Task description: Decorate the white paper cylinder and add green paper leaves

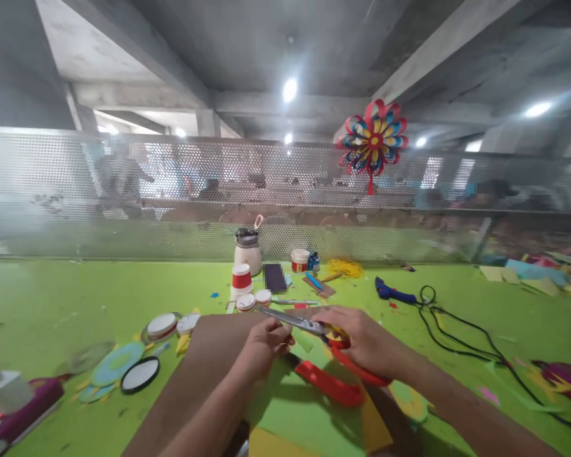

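My right hand (pixel 354 339) is closed on a pair of scissors (pixel 330 384) with thick red handles. The scissors are spread wide, one metal blade reaching left over my left hand's fingertips. A bit of yellow shows under the right fingers; I cannot tell what it is. My left hand (pixel 265 346) has its fingers pinched together close to the blades, and whatever they hold is too small to make out. Below both hands lie green paper (pixel 295 412) and yellow paper (pixel 273 444). A brown board (pixel 185 381) lies under them.
A blue glue gun (pixel 393 292) with a black cord lies at right. Behind the hands stand a bottle (pixel 247 254), a red-and-white paper cup (pixel 241 279) and small tubs (pixel 299 259). Paper discs (pixel 118 363) and a black-rimmed round (pixel 140 374) lie at left. A perforated metal screen (pixel 195 184) closes off the back.
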### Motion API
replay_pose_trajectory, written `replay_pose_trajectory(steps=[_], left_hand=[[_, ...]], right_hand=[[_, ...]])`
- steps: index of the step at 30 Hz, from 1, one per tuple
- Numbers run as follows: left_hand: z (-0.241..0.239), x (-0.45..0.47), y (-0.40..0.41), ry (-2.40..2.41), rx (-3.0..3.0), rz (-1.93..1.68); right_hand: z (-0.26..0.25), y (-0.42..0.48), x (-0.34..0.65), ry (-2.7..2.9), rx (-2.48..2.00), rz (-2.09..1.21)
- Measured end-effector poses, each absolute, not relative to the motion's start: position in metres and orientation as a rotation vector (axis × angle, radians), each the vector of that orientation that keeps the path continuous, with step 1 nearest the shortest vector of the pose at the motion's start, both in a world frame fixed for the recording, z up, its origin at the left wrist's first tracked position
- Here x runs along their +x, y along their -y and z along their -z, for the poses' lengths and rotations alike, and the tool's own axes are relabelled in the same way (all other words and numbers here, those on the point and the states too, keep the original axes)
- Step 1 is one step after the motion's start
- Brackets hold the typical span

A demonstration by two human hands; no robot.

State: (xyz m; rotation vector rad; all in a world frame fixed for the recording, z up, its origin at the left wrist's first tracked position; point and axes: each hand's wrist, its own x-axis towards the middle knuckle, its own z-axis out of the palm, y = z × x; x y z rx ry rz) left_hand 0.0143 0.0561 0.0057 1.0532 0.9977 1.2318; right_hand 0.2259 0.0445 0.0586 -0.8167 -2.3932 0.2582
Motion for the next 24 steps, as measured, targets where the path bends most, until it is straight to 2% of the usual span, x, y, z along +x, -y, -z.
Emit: replay_pose_trajectory(steps=[12,24], left_hand=[[-0.024,0.022,-0.043,-0.948,0.968,-1.231],[-0.022,0.021,-0.049,-0.976,0.869,-1.282]], right_hand=[[-0.047,-0.053,0.236,2.145,-0.994,-0.351],[-0.032,-0.056,0.231,2.211,-0.853,-0.331]])
